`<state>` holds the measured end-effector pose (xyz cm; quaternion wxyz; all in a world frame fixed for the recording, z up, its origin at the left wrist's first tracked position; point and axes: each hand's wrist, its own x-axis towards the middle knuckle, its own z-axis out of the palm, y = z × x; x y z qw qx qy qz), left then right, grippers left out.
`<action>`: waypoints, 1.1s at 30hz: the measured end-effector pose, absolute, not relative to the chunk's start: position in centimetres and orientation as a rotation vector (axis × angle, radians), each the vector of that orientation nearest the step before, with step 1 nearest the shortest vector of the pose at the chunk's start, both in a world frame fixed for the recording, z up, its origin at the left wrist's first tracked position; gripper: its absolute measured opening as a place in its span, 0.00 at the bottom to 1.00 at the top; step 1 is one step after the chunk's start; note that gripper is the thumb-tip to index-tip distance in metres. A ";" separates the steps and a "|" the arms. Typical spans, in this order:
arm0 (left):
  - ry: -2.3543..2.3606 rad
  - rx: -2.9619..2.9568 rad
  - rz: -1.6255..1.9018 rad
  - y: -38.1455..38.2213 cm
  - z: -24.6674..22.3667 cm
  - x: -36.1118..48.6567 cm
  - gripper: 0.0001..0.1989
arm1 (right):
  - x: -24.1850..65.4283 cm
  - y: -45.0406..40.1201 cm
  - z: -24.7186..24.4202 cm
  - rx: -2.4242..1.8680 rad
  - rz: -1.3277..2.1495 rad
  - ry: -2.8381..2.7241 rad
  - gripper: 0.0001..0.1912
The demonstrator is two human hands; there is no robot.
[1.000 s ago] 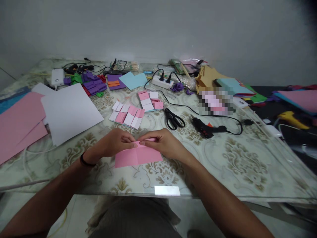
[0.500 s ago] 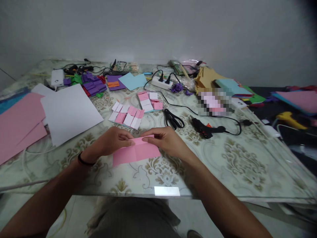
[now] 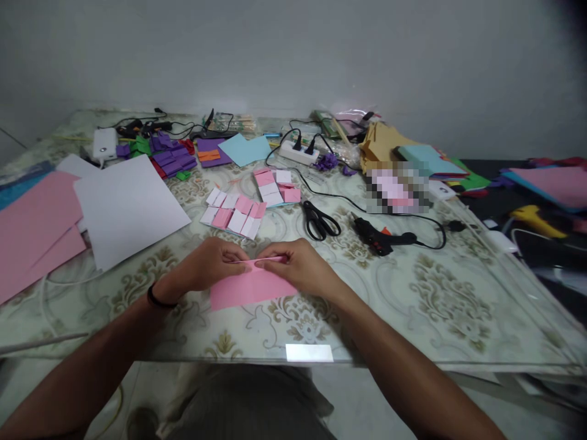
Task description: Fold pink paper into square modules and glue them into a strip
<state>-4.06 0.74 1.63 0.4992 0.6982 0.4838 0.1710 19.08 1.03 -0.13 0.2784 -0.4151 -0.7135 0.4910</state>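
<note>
A pink sheet of paper is held at its far edge by both hands, low over the front of the table. My left hand pinches it left of the middle, thumb on the near side. Close beside it, my right hand grips the same edge, fingers curled behind and thumb in front. The far edge is folded over between the thumbs; the fingertips behind it are hidden. Just beyond the hands lies a folded pink and white paper piece, with a second such piece behind it.
Black scissors and a black glue gun with its cord lie right of the hands. White sheets and pink sheets cover the left side. A power strip and purple folded papers sit toward the back.
My right hand has slid slightly left and down along the pink paper, and the far edge now looks folded narrower. My left hand stays nearly in place.
</note>
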 end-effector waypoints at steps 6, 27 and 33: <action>1.156 1.636 0.413 0.9 1.5 -4.2 0.13 | 19.2 1.0 -0.2 -1.145 1.335 -1.871 0.07; 1.183 1.745 0.483 0.2 1.9 -3.5 0.15 | 18.4 0.6 -0.6 -1.032 1.431 -1.762 0.10; 1.251 1.614 0.555 0.8 3.0 -4.5 0.12 | 20.1 1.6 0.4 -1.095 1.459 -1.643 0.16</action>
